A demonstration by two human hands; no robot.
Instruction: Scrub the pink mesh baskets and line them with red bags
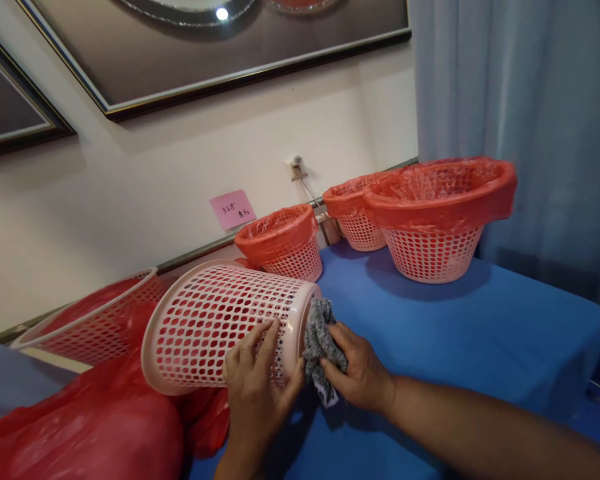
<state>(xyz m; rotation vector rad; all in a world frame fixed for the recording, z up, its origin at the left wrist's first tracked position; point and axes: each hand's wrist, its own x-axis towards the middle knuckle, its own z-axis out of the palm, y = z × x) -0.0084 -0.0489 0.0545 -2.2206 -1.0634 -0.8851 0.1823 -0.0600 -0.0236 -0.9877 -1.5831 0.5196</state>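
A pink perforated plastic basket (210, 320) lies on its side on the blue tablecloth (460, 333), its bottom turned to the right. My left hand (255, 393) rests on its side wall near the bottom, fingers spread and pressed flat against the mesh. My right hand (357, 373) is closed on a grey cloth (317, 337), which is pressed against the basket's base.
Three pink baskets lined with red bags stand at the back: one small (285, 243), one behind (353, 213), one large (437, 213). Another basket (95, 320) lies tipped at the left. Loose red plastic bags (80, 427) are heaped at the lower left. A curtain (530, 100) hangs right.
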